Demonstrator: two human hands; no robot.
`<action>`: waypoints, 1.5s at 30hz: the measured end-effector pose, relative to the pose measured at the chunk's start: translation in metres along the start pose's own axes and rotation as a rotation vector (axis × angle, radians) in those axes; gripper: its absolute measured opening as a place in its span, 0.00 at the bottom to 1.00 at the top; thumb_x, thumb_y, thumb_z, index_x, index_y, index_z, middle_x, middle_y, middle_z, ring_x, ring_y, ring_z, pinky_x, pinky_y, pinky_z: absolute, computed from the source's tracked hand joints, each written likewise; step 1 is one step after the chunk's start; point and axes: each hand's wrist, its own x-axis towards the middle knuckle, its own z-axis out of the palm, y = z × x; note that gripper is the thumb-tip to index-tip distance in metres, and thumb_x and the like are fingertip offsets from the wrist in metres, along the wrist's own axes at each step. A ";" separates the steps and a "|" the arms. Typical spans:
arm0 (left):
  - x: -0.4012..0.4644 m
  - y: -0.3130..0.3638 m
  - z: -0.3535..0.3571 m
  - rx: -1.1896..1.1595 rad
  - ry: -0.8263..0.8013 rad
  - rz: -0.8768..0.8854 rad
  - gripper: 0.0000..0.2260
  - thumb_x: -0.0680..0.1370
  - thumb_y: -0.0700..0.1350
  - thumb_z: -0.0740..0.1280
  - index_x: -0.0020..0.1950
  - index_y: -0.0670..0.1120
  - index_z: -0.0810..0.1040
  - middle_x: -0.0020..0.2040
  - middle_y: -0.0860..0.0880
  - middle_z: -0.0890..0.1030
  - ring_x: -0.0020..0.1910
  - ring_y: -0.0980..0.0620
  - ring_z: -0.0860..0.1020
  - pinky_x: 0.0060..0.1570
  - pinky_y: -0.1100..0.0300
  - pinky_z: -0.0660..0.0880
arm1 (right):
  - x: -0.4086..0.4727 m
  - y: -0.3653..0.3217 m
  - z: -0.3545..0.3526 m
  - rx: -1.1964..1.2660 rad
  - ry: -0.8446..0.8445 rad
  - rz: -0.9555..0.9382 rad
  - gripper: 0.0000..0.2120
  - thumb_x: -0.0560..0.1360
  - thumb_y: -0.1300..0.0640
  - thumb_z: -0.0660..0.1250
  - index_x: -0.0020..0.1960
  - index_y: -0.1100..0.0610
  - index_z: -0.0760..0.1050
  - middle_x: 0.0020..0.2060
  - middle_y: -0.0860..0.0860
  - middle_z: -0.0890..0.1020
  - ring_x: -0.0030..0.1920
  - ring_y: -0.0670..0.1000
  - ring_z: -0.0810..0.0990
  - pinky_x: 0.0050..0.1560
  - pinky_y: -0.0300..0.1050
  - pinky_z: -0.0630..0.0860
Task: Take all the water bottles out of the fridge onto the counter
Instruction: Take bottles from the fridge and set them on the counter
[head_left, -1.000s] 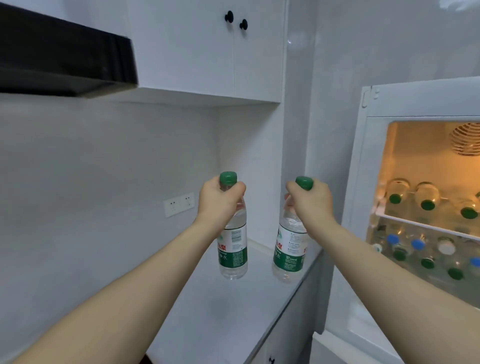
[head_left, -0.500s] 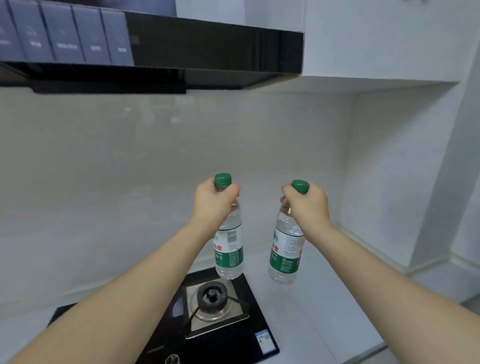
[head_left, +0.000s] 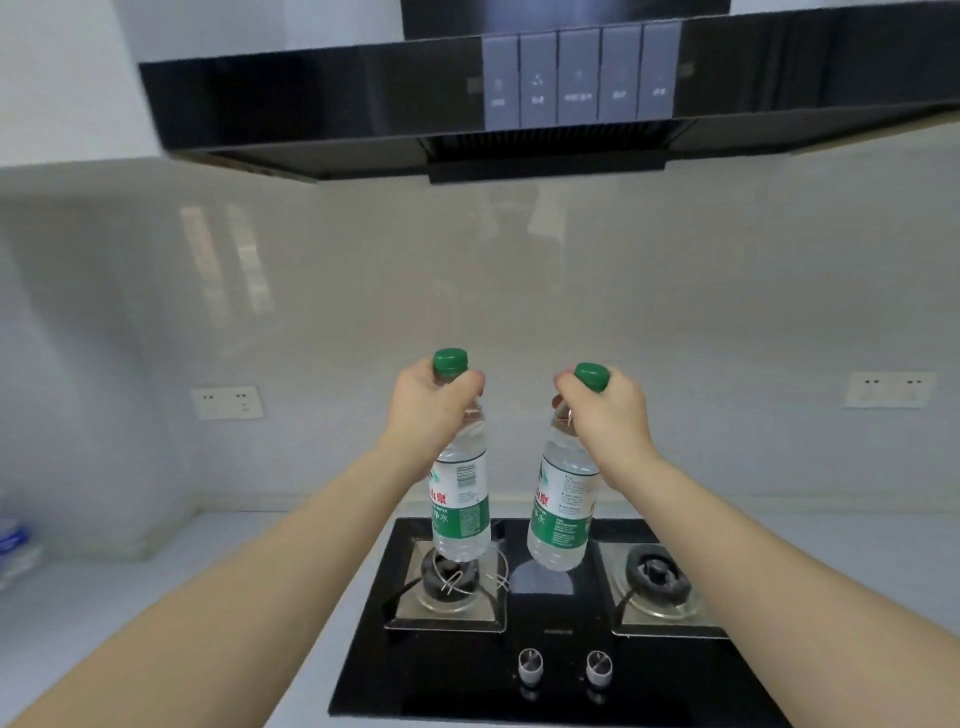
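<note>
Left hand (head_left: 426, 400) is gripping one bottle (head_left: 461, 499) by its neck; right hand (head_left: 605, 410) is gripping another (head_left: 561, 509); green labels reading "水" are hanging above the hob (head_left: 545, 649).

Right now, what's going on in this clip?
A person is carrying two water bottles, one in each hand, gripped near the green caps. The left hand holds the left bottle and the right hand holds the right bottle. Both bottles hang in the air above the black stove, under the range hood. Neither has been set down on the counter yet. The fridge is out of view.
</note>
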 end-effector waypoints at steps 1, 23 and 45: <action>0.000 -0.004 -0.025 -0.002 0.021 -0.003 0.14 0.67 0.47 0.71 0.47 0.39 0.79 0.41 0.41 0.82 0.39 0.46 0.80 0.51 0.40 0.80 | -0.009 -0.003 0.024 0.010 -0.026 0.001 0.07 0.69 0.56 0.67 0.41 0.61 0.79 0.32 0.55 0.83 0.31 0.49 0.78 0.45 0.55 0.80; 0.039 -0.088 -0.321 0.164 0.153 -0.230 0.10 0.75 0.50 0.73 0.51 0.47 0.79 0.48 0.53 0.82 0.47 0.59 0.77 0.48 0.61 0.72 | -0.057 0.001 0.349 0.096 -0.492 -0.004 0.04 0.71 0.57 0.68 0.43 0.58 0.78 0.34 0.53 0.82 0.34 0.50 0.80 0.49 0.57 0.79; 0.140 -0.147 -0.447 0.363 0.306 -0.437 0.14 0.74 0.58 0.71 0.54 0.51 0.79 0.55 0.48 0.81 0.56 0.44 0.78 0.58 0.43 0.77 | 0.000 0.039 0.554 0.139 -0.890 0.074 0.10 0.71 0.54 0.74 0.46 0.56 0.74 0.43 0.53 0.79 0.43 0.50 0.75 0.43 0.42 0.72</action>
